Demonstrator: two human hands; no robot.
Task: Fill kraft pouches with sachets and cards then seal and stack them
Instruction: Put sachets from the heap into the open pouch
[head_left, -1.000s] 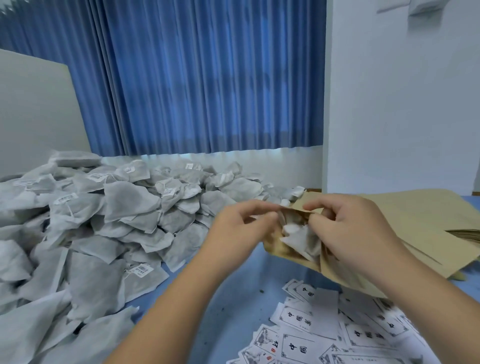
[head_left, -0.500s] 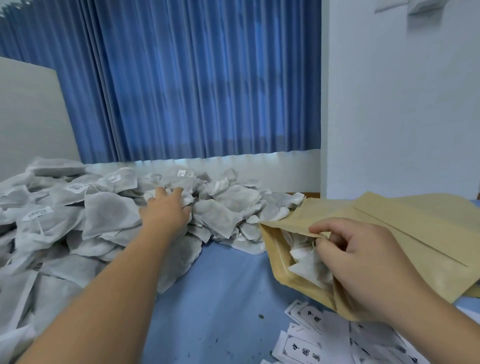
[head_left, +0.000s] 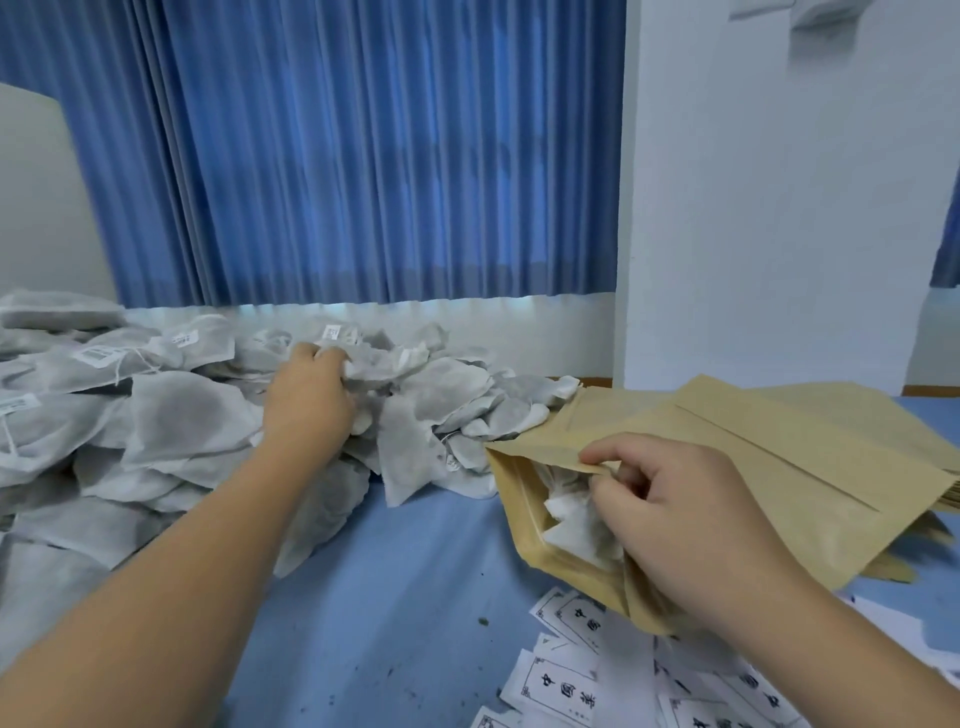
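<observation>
One left hand (head_left: 311, 397), one right hand (head_left: 691, 525). One open kraft pouch (head_left: 525, 519), further pouches (head_left: 831, 410) stacked beneath, uncountable. Dozens of sachets (head_left: 171, 415). At least eight cards (head_left: 561, 693).

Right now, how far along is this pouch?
Done: some sachets sit inside the open kraft pouch. In hand: the right hand pinches its mouth open while the left hand grips a sachet on the pile. Left, apparently: adding one of the loose cards, sealing, stacking.
</observation>
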